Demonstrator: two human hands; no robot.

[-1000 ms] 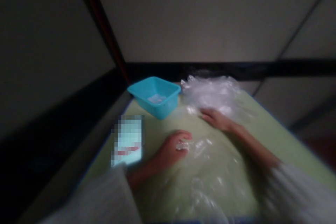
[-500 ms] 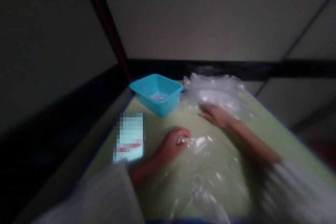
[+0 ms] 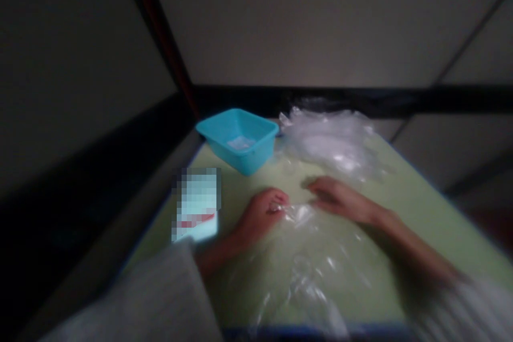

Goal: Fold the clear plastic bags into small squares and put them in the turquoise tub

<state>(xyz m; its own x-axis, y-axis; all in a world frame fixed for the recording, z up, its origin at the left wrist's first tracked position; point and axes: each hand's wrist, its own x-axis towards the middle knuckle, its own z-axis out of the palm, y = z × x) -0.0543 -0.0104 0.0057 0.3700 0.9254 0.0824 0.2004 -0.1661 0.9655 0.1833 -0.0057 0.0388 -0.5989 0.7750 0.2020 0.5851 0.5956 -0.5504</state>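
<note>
My left hand [image 3: 262, 211] is closed, its fingers pinching the top edge of a clear plastic bag [image 3: 304, 262]. The bag spreads thin and wrinkled over the table toward me, glinting in places. Close to the bag's upper right corner is my right hand [image 3: 340, 200], fingers pointing left with a small gap between forefinger and thumb. It looks open, though it is a little blurred, and I cannot tell whether it touches the bag. Beyond it lies a heap of clear plastic bags [image 3: 332, 136].
A turquoise plastic basket [image 3: 252, 163] stands at the back left with something pale and flat inside. Left of my left hand lies a lit, pixelated screen [image 3: 200, 197]. The pale green table [image 3: 417, 208] has blue edges, and walls rise behind and to the left.
My right hand has drawn back from the heap of bags, toward me and the bag in my left hand. My left hand keeps its pinch in nearly the same place.
</note>
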